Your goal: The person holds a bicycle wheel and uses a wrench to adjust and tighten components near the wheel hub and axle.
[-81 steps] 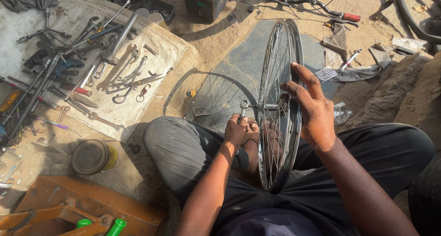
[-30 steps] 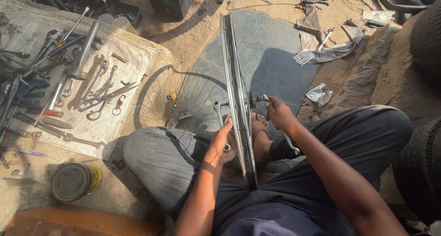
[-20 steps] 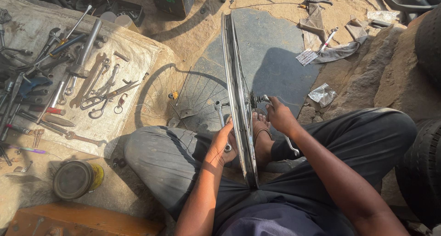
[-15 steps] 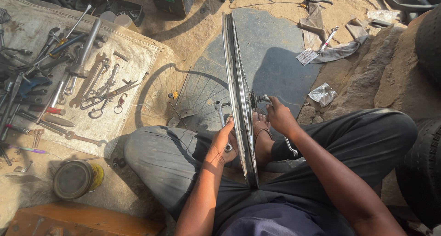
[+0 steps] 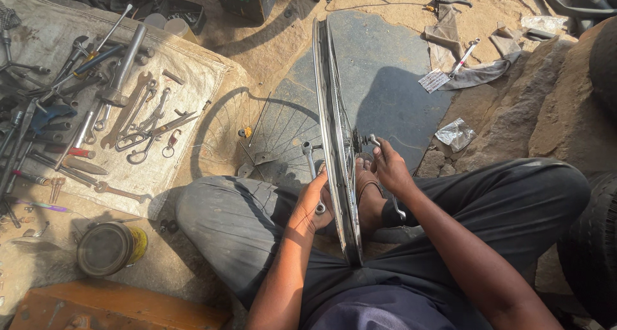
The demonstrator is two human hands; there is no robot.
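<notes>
Wheel rim (image 5: 334,131) stands upright between the knees; left hand (image 5: 315,201) grips a spanner (image 5: 312,169) beside it, right hand (image 5: 391,169) pinches the axle (image 5: 369,139).

Upright spoked wheel (image 5: 334,131) between left hand (image 5: 313,201) with spanner (image 5: 312,169); right hand (image 5: 390,169) at hub.

Sunlit sandy ground (image 5: 283,44), hard shadows
</notes>
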